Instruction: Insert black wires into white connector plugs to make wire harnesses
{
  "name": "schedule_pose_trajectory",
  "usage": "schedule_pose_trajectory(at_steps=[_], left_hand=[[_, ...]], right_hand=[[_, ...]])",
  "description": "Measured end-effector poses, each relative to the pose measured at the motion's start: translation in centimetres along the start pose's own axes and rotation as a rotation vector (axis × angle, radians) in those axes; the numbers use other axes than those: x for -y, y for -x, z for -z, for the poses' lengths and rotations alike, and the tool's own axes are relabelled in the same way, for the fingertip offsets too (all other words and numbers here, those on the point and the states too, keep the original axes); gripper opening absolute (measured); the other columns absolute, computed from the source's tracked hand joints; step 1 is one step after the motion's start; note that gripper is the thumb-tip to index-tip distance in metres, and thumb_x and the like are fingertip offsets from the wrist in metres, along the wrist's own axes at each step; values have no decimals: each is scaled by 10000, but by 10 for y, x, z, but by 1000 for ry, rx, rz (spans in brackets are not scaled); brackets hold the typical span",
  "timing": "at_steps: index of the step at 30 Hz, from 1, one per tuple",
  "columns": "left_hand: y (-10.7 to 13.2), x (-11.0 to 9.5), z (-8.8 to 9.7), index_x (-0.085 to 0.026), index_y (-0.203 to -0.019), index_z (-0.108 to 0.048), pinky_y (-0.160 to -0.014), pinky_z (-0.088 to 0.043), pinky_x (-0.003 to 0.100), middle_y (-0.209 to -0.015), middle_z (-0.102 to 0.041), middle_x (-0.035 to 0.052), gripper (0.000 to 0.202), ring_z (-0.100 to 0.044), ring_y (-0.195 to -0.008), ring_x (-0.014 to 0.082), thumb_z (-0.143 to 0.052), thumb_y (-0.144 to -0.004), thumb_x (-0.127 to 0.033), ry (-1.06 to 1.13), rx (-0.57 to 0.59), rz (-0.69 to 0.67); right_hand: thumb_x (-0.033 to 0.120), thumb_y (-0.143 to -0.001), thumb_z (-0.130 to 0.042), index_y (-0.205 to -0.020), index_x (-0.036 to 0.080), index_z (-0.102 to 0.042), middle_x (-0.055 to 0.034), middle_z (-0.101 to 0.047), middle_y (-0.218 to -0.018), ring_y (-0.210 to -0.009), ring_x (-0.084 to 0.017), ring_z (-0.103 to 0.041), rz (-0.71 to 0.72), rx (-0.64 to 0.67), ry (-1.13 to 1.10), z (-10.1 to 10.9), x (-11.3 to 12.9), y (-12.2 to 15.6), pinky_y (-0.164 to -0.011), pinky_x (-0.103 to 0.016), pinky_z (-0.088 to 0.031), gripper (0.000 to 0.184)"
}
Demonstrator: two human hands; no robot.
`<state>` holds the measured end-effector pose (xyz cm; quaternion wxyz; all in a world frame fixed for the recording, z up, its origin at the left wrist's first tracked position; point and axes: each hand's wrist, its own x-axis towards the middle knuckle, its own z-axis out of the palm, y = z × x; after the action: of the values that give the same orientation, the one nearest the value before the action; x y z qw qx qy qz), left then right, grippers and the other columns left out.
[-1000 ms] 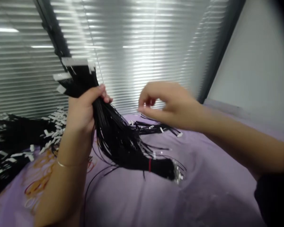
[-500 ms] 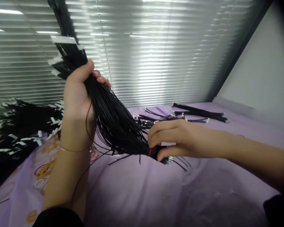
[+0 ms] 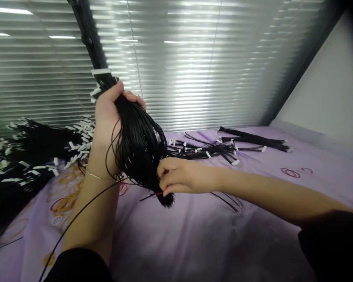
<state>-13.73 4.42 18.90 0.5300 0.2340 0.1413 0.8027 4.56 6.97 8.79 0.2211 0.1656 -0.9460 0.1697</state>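
My left hand [image 3: 113, 105] is shut around a thick bundle of black wires [image 3: 138, 149], high up. A few white connectors [image 3: 96, 82] stick out above that grip, and a long black strand hangs past my left wrist. My right hand [image 3: 179, 176] pinches the lower part of the bundle, and its fingers hide some of the wires. A thin red strand [image 3: 153, 194] shows just below those fingertips. The bundle's dark lower end [image 3: 166, 200] pokes out beneath my right hand.
A large heap of black wires with white connectors [image 3: 41, 145] lies at the left on a lilac sheet [image 3: 194, 243]. Looser wires [image 3: 202, 149], a tied bundle [image 3: 253, 139] and rubber bands [image 3: 291, 172] lie on the sheet. Window blinds [image 3: 176, 58] stand behind.
My right hand has slid left and up the bundle from its lower end. The red band no longer shows around the bundle. My left hand and the view have shifted slightly right and down.
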Motion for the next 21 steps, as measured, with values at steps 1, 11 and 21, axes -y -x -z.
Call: schedule_pose_trajectory(at_steps=[1, 11, 21], left_hand=[[-1, -3, 0, -159, -758, -396, -599, -458, 214, -544, -433, -37, 172, -444, -509, 39, -542, -845, -140, -14, 14, -39], [-5, -38, 18, -138, -767, -404, -658, -465, 231, -601, -466, -36, 143, -475, -560, 44, -533, -810, -91, -81, 151, -209], [-5, -26, 9, -149, -738, -377, -584, -452, 225, -549, -424, -44, 160, -459, -499, 48, -529, -789, -137, -80, 92, -148]], right_hand=[[260, -915, -521, -859, 91, -635, -95, -510, -935, -866, -132, -462, 3, 15, 45, -2, -2, 0, -826, -271, -415, 212], [176, -958, -396, -936, 126, -511, -88, -502, -1028, -850, -101, -496, -94, -129, 219, 11, 16, 4, -743, -224, -462, 127], [180, -943, -453, -870, 117, -415, -44, -473, -831, -746, -77, -448, -219, 73, -538, 57, 35, 3, -653, -224, -418, 104]])
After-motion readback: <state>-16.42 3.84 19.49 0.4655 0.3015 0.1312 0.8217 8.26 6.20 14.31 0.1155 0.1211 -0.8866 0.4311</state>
